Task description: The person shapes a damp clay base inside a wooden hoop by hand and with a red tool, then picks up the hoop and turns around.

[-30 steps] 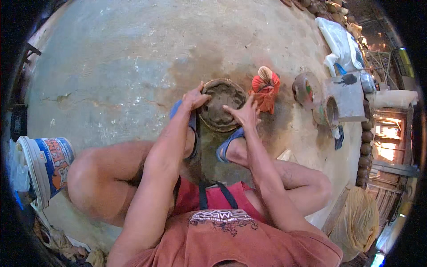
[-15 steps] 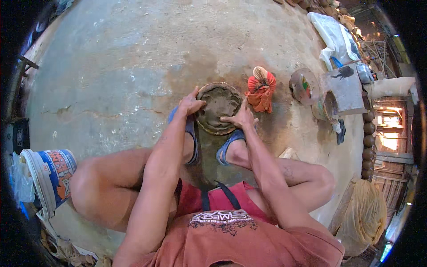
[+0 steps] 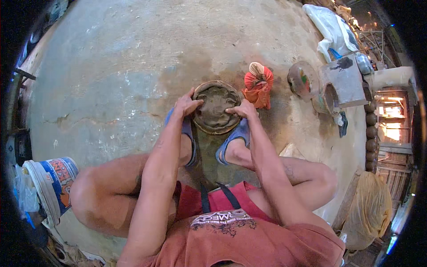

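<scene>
Wet grey-brown clay (image 3: 215, 107) lines a shallow round mould (image 3: 205, 129) with a pale rim, set on the floor between my feet. My left hand (image 3: 188, 104) grips the rim on the left, its thumb inside over the clay and its fingers outside. On the right side my right hand (image 3: 243, 109) holds the rim, thumb pressed into the clay near the wall. The clay surface is uneven, with dents and ridges. Just right of the mould lies a bundled red cloth (image 3: 258, 89) with a pale top.
Blue slippers (image 3: 235, 139) on my feet flank the mould. To the right stand a round basin (image 3: 304, 80), a tipped bucket (image 3: 330, 99) and a grey block (image 3: 342, 79). A white paint bucket (image 3: 51, 187) is by my left knee. A yellowish sack (image 3: 369, 209) leans at lower right.
My right hand has shifted on the rim, its index finger now curled down instead of pointing up along the edge. My left hand keeps its grip on the left rim.
</scene>
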The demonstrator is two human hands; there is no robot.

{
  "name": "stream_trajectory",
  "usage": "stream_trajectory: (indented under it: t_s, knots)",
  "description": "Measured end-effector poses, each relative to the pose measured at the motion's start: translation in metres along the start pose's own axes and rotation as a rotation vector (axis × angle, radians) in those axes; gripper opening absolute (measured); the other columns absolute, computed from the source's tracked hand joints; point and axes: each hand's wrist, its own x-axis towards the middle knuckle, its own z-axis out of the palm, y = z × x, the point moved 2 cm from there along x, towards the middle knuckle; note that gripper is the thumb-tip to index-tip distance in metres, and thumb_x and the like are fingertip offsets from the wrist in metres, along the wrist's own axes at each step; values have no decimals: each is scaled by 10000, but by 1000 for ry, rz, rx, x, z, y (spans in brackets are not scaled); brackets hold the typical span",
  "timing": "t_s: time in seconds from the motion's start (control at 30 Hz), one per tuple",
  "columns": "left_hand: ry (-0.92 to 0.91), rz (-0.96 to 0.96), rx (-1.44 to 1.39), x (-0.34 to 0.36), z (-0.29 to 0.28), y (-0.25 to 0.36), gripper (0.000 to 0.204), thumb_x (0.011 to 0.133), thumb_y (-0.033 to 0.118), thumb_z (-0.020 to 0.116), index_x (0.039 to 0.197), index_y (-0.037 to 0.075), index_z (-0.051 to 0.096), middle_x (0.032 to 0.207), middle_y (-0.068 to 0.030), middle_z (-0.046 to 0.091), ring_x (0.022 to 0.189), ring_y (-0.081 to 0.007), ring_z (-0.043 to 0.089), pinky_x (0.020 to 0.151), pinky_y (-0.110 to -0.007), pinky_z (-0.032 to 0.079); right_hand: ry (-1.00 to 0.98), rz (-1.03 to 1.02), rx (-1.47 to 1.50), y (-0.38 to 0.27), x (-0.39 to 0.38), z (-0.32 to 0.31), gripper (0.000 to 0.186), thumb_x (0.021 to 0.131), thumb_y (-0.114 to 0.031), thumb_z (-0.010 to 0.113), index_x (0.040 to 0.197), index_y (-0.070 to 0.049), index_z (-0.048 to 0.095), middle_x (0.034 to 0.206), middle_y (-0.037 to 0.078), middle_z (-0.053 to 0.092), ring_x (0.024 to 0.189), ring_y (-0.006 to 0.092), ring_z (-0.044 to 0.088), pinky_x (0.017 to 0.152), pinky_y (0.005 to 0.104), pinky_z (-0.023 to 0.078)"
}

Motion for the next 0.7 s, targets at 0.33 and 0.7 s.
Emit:
stream_trajectory:
  t_s: [0.33,0.7]
  knots:
    - [-37,25,-62,-6,-14,-3,954,780,515,748,1579,110,420,1442,-218,600,1345,-355,576,1142,-408,434,273,21,115,-21,-17,1,962,684,-796,754,1248,-19,692,1260,236,703,1215,409,650,1022,528,503]
    - [6,34,-42,-8,-12,0,986,825,546,726,1630,157,310,1475,-226,569,1363,-390,548,1153,-425,416,471,-11,195,-40,-17,5,970,752,-701,769,1466,-95,515,1487,195,546,1312,400,580,1047,549,484]
